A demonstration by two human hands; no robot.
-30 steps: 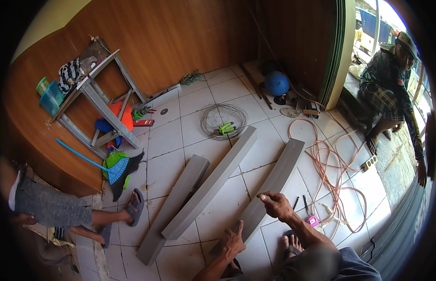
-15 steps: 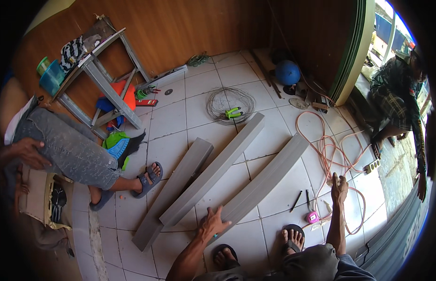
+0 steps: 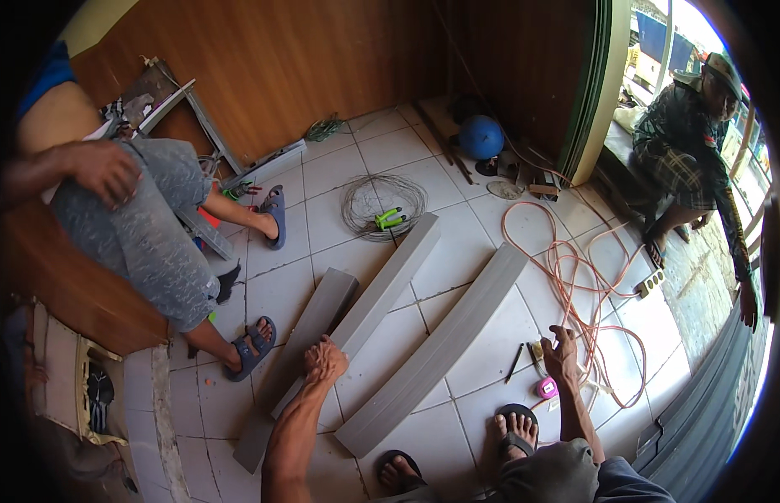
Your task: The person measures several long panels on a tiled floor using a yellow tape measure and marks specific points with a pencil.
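Observation:
My left hand (image 3: 325, 362) is closed on the edge of the middle grey beam (image 3: 388, 283), partly hiding its near end. Another grey beam (image 3: 333, 295) lies to its left, and a third grey beam (image 3: 444, 348) rests to the right, all slanting across the tiles. Over the floor at the right hangs my right hand (image 3: 562, 359), its fingers loosely bent and apart, with nothing visible in them. Near it are a pink tape measure (image 3: 547, 387) and a thin black marker-like stick (image 3: 514, 364).
Green-handled pliers (image 3: 390, 219) lie on a wire coil (image 3: 356, 197). An orange extension cord (image 3: 566, 277) tangles at the right, ending at a socket block (image 3: 650, 282). A person (image 3: 130, 210) stands at left, another (image 3: 692, 151) sits by the doorway. A blue ball (image 3: 480, 137) is behind.
My left hand has moved from the right beam to the middle one and closed there. My right hand has shifted left. The person at left has moved in front of the metal stand.

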